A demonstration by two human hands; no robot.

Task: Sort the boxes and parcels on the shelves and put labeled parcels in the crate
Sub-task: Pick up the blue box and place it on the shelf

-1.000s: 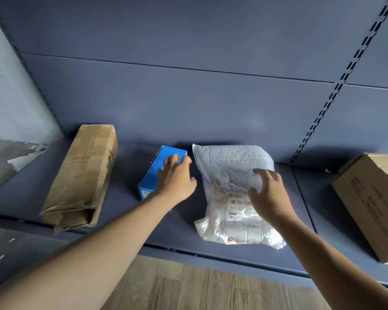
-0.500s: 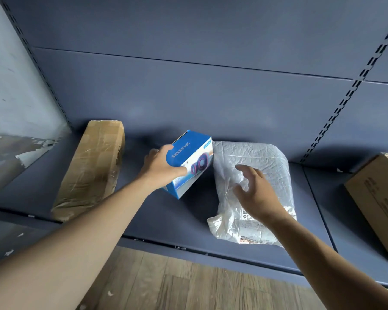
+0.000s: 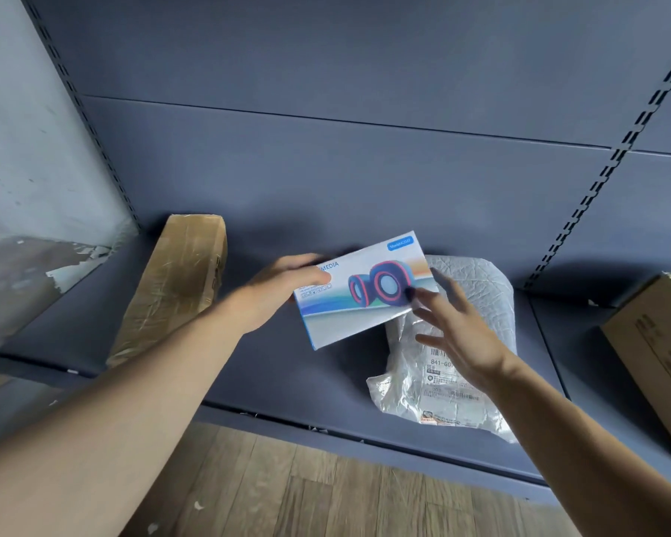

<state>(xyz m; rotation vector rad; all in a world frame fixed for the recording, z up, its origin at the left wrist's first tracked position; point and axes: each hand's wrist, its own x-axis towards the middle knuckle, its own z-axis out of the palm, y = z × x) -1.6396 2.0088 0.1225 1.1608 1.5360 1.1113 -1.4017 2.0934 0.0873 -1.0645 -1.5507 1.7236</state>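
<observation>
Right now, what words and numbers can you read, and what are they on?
"MEDIA": on the speaker box, gripped by the left hand.
"841-G0": on the label of the white bag, partly behind the right hand.
Too blurred to read: the blue tag on the speaker box, the label's small print, the printing on the cardboard box.

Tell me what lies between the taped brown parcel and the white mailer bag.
Head view: the shelf between brown parcel and mailer bag is bare; only the left hand, gripping the speaker box, hangs above it.
</observation>
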